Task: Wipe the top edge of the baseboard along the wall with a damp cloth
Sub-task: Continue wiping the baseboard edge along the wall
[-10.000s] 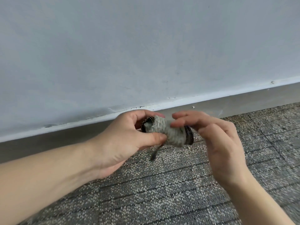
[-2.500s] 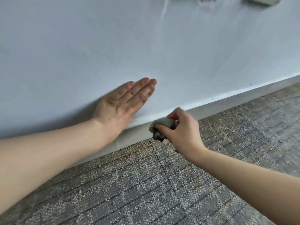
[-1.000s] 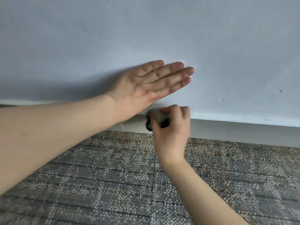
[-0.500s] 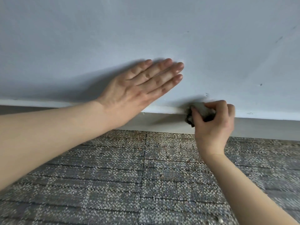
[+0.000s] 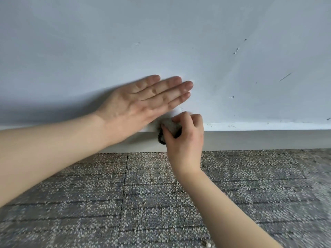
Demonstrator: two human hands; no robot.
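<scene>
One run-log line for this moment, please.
left hand: flat on pale wall | right hand: grips balled grey cloth on top edge of grey baseboard | floor: speckled grey carpet

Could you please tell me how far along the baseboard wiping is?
The right hand grips the bunched cloth against the top edge of the baseboard; the left hand rests flat on the wall. Dark specks on the edge further right look unwiped. The edge left of the cloth is mostly hidden, so finished work is unconfirmed.

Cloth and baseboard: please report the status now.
Left hand flat on wall. Right hand grips cloth on baseboard top edge. Left palm covers edge left of cloth.
</scene>
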